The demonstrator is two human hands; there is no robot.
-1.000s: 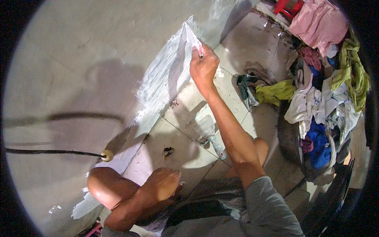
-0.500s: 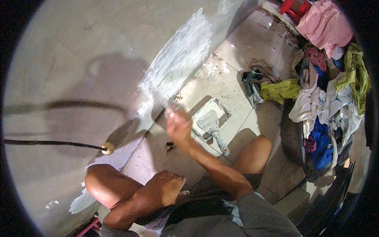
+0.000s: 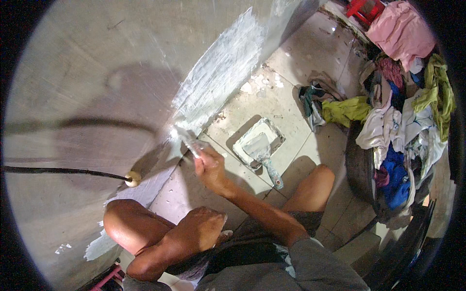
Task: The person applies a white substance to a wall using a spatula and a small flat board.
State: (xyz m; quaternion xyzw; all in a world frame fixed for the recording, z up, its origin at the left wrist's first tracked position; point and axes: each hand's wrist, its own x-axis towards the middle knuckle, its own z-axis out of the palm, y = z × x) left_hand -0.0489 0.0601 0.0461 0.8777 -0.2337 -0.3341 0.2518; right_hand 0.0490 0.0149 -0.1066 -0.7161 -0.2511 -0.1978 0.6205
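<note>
Gripping a whitish scraper (image 3: 188, 137) with the right hand (image 3: 210, 169), at the wall (image 3: 141, 43) left of the tray (image 3: 277, 134)! Keeping the left hand (image 3: 206, 225) body-side of that tray.

The scene is viewed through a head-worn fisheye camera, aimed steeply down from close above; the bare left hand (image 3: 206, 225) and bare right hand (image 3: 212, 170) are framed below centre, the smooth grey wall (image 3: 92, 77) at left, the pale tiled floor (image 3: 297, 131) rightward.

Black cable (image 3: 68, 170) ending in a pale round knob (image 3: 133, 179), heaped mixed clothes (image 3: 392, 131), crumpled pink cloth (image 3: 403, 33), red object (image 3: 362, 15)
</note>
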